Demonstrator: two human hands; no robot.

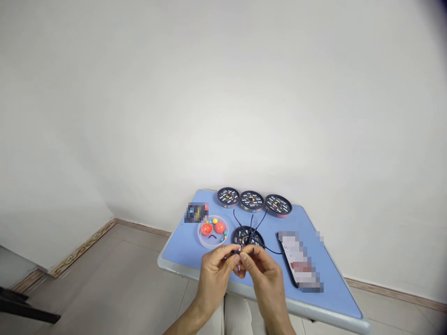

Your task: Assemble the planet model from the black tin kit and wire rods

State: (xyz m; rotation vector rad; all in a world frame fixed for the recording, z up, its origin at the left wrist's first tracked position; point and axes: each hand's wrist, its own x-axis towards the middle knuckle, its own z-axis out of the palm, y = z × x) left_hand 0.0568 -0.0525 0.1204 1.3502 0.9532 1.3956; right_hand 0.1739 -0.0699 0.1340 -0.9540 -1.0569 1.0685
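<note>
While the seated person bent to close work at the blue table [185,246], the left hand [215,272] and right hand [267,272] met fingertip to fingertip, thumbs and forefingers pinched upon a small black part [235,252], largely hidden by the fingers. This part lay just on the near side of a round black base [240,236], from which thin black rods [259,222] splayed outward. To the left, a clear dish [206,240] contained an orange-red cup [206,229], an orange-red dome [220,227] and small coloured beads. From where I stood, the chief hazard seemed a slip: so small a part, held by fingertips alone, could have sprung away under uneven pressure. Excess force might have bent it, and a careless knuckle might have jarred the adjacent rods.
</note>
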